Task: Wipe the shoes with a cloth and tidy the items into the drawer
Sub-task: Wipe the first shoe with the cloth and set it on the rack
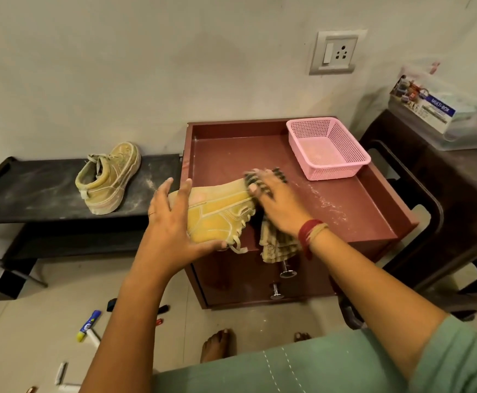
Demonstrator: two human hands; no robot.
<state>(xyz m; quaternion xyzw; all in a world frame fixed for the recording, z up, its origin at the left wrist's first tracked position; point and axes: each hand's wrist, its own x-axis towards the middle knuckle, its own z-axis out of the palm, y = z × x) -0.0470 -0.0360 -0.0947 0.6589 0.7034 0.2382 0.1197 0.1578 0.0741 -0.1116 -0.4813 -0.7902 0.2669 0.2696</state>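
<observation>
A yellow shoe [220, 214] lies on its side over the front of the open reddish-brown drawer [353, 211]. My left hand [172, 222] holds its heel end, thumb under the shoe and fingers spread over the sole. With my right hand [277, 202] I press a striped cloth [277, 242] against the toe end of the shoe; part of the cloth hangs down over the drawer front. A second, dusty shoe [109, 178] stands on the low black bench [33, 194] to the left.
A pink mesh basket [328, 148] sits in the drawer's far right corner. White dust streaks the drawer floor. Pens, a glue stick [88, 326] and other small items lie on the floor at lower left. A dark stool [444, 194] with a box stands at right.
</observation>
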